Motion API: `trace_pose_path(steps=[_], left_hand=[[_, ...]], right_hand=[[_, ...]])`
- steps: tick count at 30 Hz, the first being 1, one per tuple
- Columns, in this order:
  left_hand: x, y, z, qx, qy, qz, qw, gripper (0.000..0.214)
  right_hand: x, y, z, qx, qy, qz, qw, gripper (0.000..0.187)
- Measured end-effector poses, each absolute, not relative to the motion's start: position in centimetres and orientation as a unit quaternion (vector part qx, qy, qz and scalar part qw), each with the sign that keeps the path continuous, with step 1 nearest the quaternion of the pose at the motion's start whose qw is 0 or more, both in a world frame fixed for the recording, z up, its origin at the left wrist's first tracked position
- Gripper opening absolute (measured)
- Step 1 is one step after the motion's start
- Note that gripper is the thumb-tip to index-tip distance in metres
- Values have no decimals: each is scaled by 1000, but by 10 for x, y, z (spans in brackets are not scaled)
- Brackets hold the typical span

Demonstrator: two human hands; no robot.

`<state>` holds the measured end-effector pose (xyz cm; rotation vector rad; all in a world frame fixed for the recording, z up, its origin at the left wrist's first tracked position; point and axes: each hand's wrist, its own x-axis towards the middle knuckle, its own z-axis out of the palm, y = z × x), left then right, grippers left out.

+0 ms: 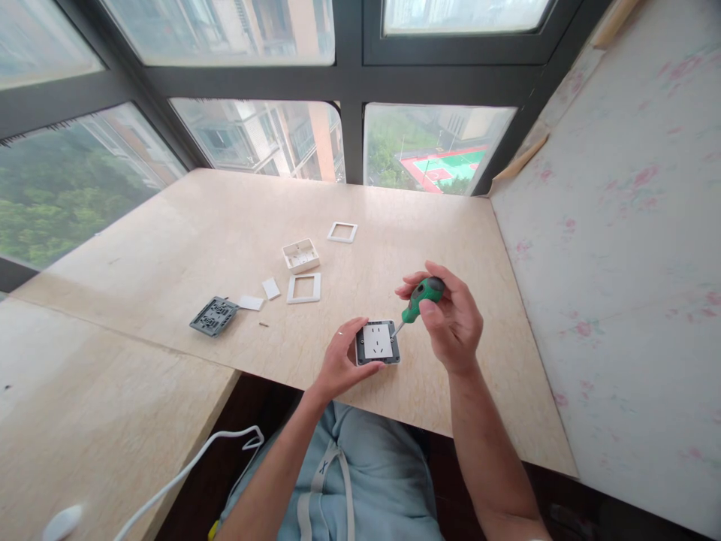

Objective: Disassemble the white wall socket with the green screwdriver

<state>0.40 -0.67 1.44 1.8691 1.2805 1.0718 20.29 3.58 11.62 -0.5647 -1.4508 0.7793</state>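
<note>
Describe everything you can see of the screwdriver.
The screwdriver has a thick green handle with dark grey areas, plastic or rubber by its look, and a thin, metallic-looking shaft. The right hand holds it by the handle. It is tilted, handle up and to the right, shaft slanting down to the right side of the socket. Whether its tip sits in a screw is too small to tell.

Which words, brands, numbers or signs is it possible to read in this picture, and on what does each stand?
"X": on the pale drawstring; perhaps a letter, perhaps only a pattern.
Green screwdriver, white socket: no text readable; any marking is too small or blurred.
</note>
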Motion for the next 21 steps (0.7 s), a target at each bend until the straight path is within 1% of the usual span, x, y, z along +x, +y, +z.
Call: trace_pose_path(steps=[3, 7, 21], left_hand=[[4, -7, 15, 705, 486, 407, 318, 79], [5, -7, 14, 697, 477, 421, 331, 82], [5, -5, 9, 703, 463, 434, 320, 82]], right_hand=[[192, 33, 118, -210, -620, 368, 660, 37], [178, 31, 114, -165, -634, 406, 637, 38], [170, 33, 106, -155, -634, 429, 624, 37]])
